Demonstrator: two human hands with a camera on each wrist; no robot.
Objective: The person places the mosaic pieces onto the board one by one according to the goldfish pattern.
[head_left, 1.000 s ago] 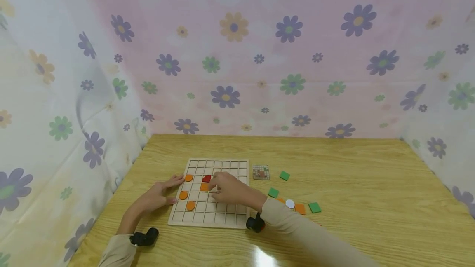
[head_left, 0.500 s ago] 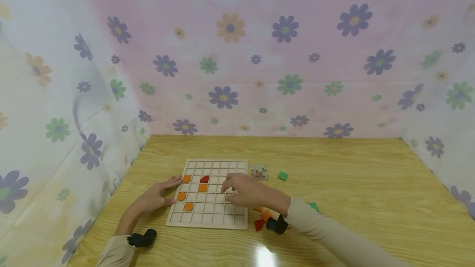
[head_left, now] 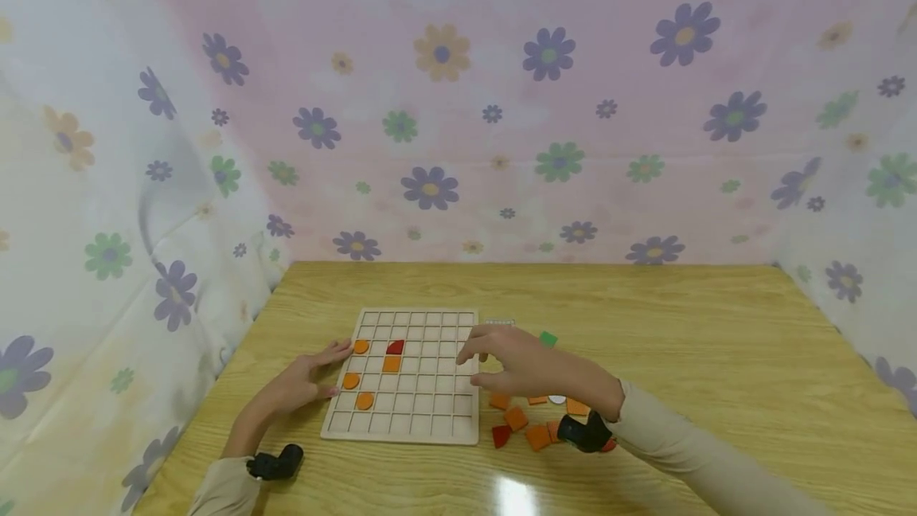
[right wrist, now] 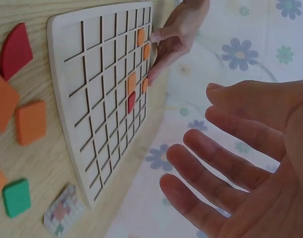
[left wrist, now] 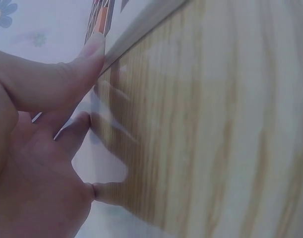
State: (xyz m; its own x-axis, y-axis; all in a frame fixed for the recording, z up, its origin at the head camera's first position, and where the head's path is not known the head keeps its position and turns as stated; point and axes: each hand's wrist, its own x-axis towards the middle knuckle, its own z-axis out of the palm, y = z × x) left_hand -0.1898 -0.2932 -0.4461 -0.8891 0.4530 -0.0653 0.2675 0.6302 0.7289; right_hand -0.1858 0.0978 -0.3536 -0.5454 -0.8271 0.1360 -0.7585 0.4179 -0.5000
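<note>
We see the board [head_left: 430,412] lying flat near the left edge of the tabletop [head_left: 716,341]. A strip of wood lies between the board and the back edge, and a much wider stretch runs from the loose pieces to the right edge. Our left hand [head_left: 304,381] is spread wide, its tips at the board's left edge. Our right hand [head_left: 530,365] is up by the board's right edge, with a wide gap between thumb and bent fingers.

The board is pale wood with lines making little squares. On it we see three orange circles [head_left: 351,381] toward its left edge, one orange square [head_left: 392,364], and a red piece [head_left: 396,347] just behind that. Right of the board are orange pieces [head_left: 516,419], a red wedge [head_left: 501,436], a green tile [head_left: 548,338] and a picture card [right wrist: 64,210].
</note>
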